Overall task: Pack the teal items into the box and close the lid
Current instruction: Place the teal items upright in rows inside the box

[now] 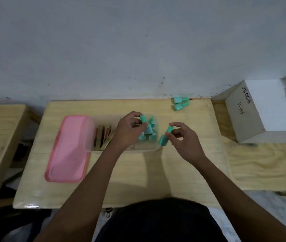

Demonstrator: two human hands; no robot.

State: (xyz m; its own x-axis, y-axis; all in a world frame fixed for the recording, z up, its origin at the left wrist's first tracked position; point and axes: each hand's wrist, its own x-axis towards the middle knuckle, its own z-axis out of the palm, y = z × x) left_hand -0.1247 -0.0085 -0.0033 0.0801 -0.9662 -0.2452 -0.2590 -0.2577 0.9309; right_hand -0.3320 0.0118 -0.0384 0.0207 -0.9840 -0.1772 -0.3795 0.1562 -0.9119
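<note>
Clear plastic rectangular box sat open on the pale wooden bench, lid off. Flat pink plastic lid lay on the bench at the box's left end, its right edge meeting the box's left wall; could not tell if it sat under the wall or only against it. In the box's right end was a pile of small teal bottles, jumbled. In its left end stood a row of flat brown, red and tan strips, leaning on edge. Left hand was over the box's right half, its grip closed round a capped teal bottle, thumb and fingers curled on it, with the bottle above the pile. Right hand was just right of the box, its grip pinching a second teal bottle between thumb and fingertips, the other fingers loosely curled. That bottle was tilted, its lower end near the box's right wall; could not tell whether it touched the bench. Two more teal bottles lay on their sides, side by side, behind and to the right of the box at the bench's far edge, by the grey wall, well apart from both hands. White cube-shaped carton with black handwriting stood well to the right of the box.
</note>
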